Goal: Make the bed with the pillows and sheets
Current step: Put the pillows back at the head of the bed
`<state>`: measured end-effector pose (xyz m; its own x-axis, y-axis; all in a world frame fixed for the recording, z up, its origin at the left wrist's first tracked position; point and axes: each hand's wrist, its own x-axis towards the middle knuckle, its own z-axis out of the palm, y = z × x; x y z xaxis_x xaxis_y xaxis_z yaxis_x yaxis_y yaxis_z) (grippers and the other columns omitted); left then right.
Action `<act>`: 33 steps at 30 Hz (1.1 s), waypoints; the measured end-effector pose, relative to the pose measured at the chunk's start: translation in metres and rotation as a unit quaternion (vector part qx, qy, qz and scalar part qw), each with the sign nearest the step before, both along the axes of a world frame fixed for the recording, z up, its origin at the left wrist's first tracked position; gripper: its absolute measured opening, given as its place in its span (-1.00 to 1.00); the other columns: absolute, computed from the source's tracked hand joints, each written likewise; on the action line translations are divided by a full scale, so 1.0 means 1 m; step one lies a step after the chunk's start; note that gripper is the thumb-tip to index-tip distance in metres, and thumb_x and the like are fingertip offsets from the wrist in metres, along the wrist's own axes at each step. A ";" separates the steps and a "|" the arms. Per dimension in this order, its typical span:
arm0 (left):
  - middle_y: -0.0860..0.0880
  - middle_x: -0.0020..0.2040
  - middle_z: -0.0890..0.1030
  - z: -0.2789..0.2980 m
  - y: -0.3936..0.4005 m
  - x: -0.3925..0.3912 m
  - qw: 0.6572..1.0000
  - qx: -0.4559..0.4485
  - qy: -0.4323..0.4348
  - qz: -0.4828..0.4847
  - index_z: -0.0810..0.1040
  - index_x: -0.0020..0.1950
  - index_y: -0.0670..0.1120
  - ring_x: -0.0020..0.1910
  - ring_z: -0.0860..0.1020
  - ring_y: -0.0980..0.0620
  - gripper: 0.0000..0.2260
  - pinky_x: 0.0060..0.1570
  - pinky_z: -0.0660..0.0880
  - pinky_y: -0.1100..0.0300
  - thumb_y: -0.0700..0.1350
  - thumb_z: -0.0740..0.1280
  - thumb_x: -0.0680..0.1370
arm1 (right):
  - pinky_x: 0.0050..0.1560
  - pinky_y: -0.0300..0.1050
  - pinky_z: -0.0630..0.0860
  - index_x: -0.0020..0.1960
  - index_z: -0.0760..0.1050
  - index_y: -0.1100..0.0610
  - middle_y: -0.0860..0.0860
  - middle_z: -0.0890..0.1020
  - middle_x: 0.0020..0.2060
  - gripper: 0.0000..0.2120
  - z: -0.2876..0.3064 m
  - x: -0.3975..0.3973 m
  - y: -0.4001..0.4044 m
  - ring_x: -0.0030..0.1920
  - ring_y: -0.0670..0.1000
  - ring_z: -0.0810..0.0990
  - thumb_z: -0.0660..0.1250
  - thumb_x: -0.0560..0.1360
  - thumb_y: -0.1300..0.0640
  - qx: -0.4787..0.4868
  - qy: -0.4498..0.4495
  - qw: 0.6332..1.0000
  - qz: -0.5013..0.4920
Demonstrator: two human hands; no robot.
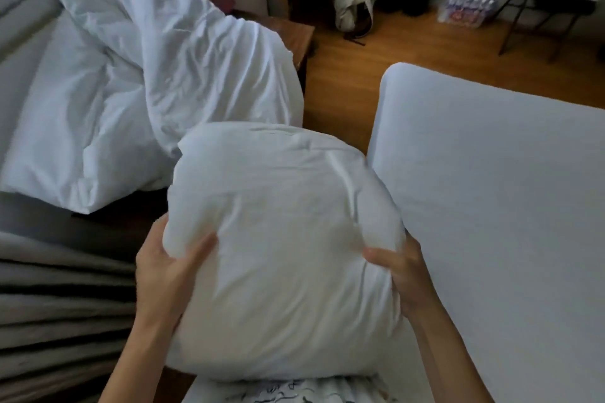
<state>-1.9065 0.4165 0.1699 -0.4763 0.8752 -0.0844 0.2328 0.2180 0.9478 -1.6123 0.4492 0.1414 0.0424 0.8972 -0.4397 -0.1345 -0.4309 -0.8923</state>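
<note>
White soft fabric pillow [281,249] held in air at centre, in front of body. Left hand [167,268] grips its left edge, thumb on top. Right hand [397,275] grasps its right edge, fingers curled into fabric. Pale bare mattress [497,206] just beside pillow on right. Crumpled white duvet [137,75] heaped on left. Grey folded blankets [55,304] lower left. Wooden floor [353,75] behind.

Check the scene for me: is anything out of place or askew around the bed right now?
Yes. The white duvet is bunched in a crumpled heap at the left, draped over the wooden nightstand rather than spread on the bare mattress. The pillow, gripped by both hands, isn't placed yet.
</note>
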 end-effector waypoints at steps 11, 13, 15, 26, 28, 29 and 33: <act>0.08 -0.02 0.65 -0.006 0.179 0.136 0.976 0.026 -0.018 -0.216 0.57 0.18 -0.05 -0.06 0.63 0.22 -0.73 -0.19 0.50 0.39 -0.20 0.44 0.49 | -0.22 -0.23 0.57 -0.08 0.56 0.01 -0.16 0.69 -0.25 -0.63 0.013 0.120 0.074 -0.20 -0.09 0.67 0.40 0.34 0.46 0.075 -0.066 0.976 -0.193; 0.15 -0.06 0.64 -0.014 0.202 0.148 0.975 0.021 -0.023 -0.220 0.56 0.17 -0.02 -0.14 0.60 0.32 -0.71 -0.24 0.46 0.46 -0.21 0.45 0.48 | -0.21 -0.21 0.57 -0.08 0.56 0.04 -0.14 0.69 -0.24 -0.65 0.010 0.130 0.094 -0.20 -0.07 0.67 0.41 0.33 0.45 0.069 -0.069 0.974 -0.206; 0.20 -0.13 0.66 -0.026 0.222 0.151 0.973 0.012 -0.028 -0.227 0.57 0.09 0.04 -0.17 0.58 0.35 -0.72 -0.23 0.46 0.45 -0.13 0.45 0.41 | -0.23 -0.21 0.56 -0.05 0.57 0.06 -0.10 0.70 -0.22 -0.66 -0.002 0.131 0.111 -0.19 -0.04 0.67 0.46 0.27 0.39 0.056 -0.070 0.972 -0.217; 0.13 -0.10 0.69 -0.041 0.428 0.142 0.952 -0.037 -0.059 -0.297 0.60 0.05 0.06 -0.12 0.63 0.20 -0.71 -0.18 0.51 0.27 -0.03 0.42 0.33 | 0.01 0.17 0.56 0.04 0.60 0.16 0.13 0.70 -0.09 -0.59 -0.014 0.130 0.268 -0.06 0.19 0.67 0.51 0.20 0.33 0.010 -0.077 0.956 -0.282; 0.05 -0.06 0.69 -0.042 0.474 0.150 0.945 -0.039 -0.067 -0.317 0.60 0.11 0.00 -0.07 0.64 0.12 -0.70 -0.17 0.52 0.31 -0.06 0.47 0.38 | 0.02 0.15 0.56 0.03 0.60 0.15 0.09 0.71 -0.10 -0.64 -0.010 0.136 0.307 -0.06 0.17 0.67 0.46 0.30 0.44 0.014 -0.082 0.953 -0.290; 0.03 -0.04 0.69 -0.041 0.493 0.155 0.943 -0.039 -0.074 -0.322 0.60 0.13 -0.03 -0.06 0.64 0.11 -0.69 -0.18 0.52 0.33 -0.09 0.48 0.40 | 0.02 0.13 0.56 0.03 0.59 0.15 0.08 0.71 -0.10 -0.65 -0.009 0.139 0.324 -0.06 0.17 0.67 0.42 0.33 0.47 0.012 -0.082 0.952 -0.296; 0.08 0.01 0.68 -0.046 0.576 0.176 0.946 -0.041 -0.081 -0.311 0.57 0.18 0.00 -0.03 0.62 0.19 -0.60 -0.15 0.50 0.35 -0.04 0.43 0.34 | 0.01 0.10 0.57 0.01 0.59 0.12 0.05 0.71 -0.12 -0.63 -0.010 0.160 0.410 -0.06 0.16 0.67 0.41 0.33 0.49 0.014 -0.082 0.948 -0.308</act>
